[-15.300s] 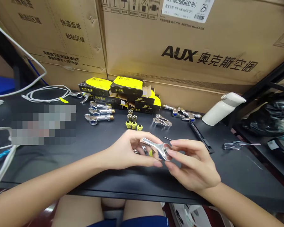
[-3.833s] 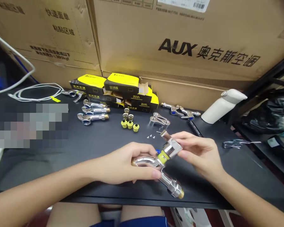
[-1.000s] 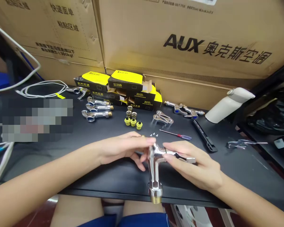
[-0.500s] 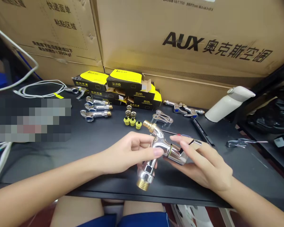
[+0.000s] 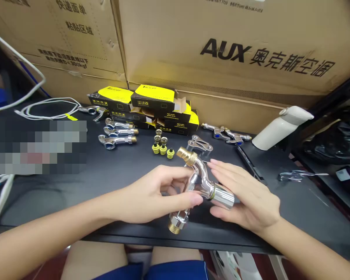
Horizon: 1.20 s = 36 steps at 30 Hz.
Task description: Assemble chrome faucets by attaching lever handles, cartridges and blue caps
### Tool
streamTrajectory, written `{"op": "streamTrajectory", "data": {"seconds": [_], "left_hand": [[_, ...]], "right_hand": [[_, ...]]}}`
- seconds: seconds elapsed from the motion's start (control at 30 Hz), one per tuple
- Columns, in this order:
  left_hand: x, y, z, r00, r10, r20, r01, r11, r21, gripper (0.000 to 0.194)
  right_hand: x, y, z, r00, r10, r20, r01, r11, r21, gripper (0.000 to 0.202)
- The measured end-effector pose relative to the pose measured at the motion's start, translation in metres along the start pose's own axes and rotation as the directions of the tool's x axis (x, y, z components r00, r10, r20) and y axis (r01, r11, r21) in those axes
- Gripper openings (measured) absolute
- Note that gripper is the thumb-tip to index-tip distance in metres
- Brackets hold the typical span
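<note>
Head view: left hand (image 5: pixel 160 194) grips the chrome faucet (image 5: pixel 204 173) by its body; right hand (image 5: pixel 247 194) is spread around the handle (image 5: pixel 223 196), contact unclear. Within the last half second the right hand has flattened and the lever has dropped from sight, suggesting that the handle is being rotated. Faucet, between the hands: tilted, polished; brass threaded end (image 5: pixel 174 228) nearside of the left hand, brass nozzle (image 5: pixel 187 156) farside. Beyond: yellow cartridges (image 5: pixel 163 150) on the bench (image 5: pixel 113 171).

Head view, near, facing forward-down over desk (image 5: pixel 119 165).
</note>
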<state>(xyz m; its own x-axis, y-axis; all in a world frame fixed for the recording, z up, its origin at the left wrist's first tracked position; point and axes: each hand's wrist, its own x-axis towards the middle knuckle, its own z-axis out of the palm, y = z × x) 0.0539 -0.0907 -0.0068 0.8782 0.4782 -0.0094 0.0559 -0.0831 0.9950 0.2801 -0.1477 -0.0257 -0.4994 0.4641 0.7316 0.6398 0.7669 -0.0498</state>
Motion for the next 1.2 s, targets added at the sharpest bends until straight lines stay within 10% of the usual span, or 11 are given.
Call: {"op": "streamTrajectory", "data": {"seconds": [0.2,0.33,0.47,0.53,0.67,0.73,0.97,1.2], "left_hand": [[-0.001,-0.001,-0.002,0.978,0.199,-0.059,-0.152,0.881,0.448,0.019],[0.002,-0.010,-0.010,0.947,0.320,-0.001,-0.252,0.748,0.614,0.015],[0.006,-0.018,-0.014,0.930,0.366,0.016,-0.277,0.673,0.685,0.014],[0.007,-0.018,-0.012,0.954,0.298,-0.029,-0.227,0.784,0.577,0.015],[0.007,-0.012,-0.003,0.997,0.003,-0.075,0.000,0.999,0.040,0.018],[0.007,-0.011,0.002,0.995,-0.078,-0.063,0.072,0.993,-0.093,0.020],[0.007,-0.011,0.008,0.990,-0.037,-0.136,0.065,0.976,0.207,0.029],[0.007,-0.029,0.009,0.957,0.240,-0.163,-0.103,0.806,0.583,0.019]], "right_hand": [[-0.013,-0.004,0.014,0.936,0.343,0.080,-0.344,0.844,0.411,0.038],[-0.012,-0.006,0.020,0.751,0.529,0.394,-0.613,0.337,0.715,0.029],[-0.005,-0.007,0.021,0.624,0.451,0.639,-0.692,-0.061,0.719,0.031],[-0.005,-0.008,0.019,0.666,0.439,0.603,-0.675,0.010,0.738,0.032],[-0.008,-0.006,0.013,0.929,0.312,0.198,-0.369,0.774,0.514,0.060],[-0.009,-0.005,0.012,0.987,0.153,0.039,-0.158,0.965,0.210,0.063],[-0.005,-0.010,0.010,0.997,-0.058,0.058,0.067,0.983,-0.169,0.052],[-0.004,-0.007,0.013,0.997,-0.076,-0.031,0.074,0.995,-0.072,0.040]]}}
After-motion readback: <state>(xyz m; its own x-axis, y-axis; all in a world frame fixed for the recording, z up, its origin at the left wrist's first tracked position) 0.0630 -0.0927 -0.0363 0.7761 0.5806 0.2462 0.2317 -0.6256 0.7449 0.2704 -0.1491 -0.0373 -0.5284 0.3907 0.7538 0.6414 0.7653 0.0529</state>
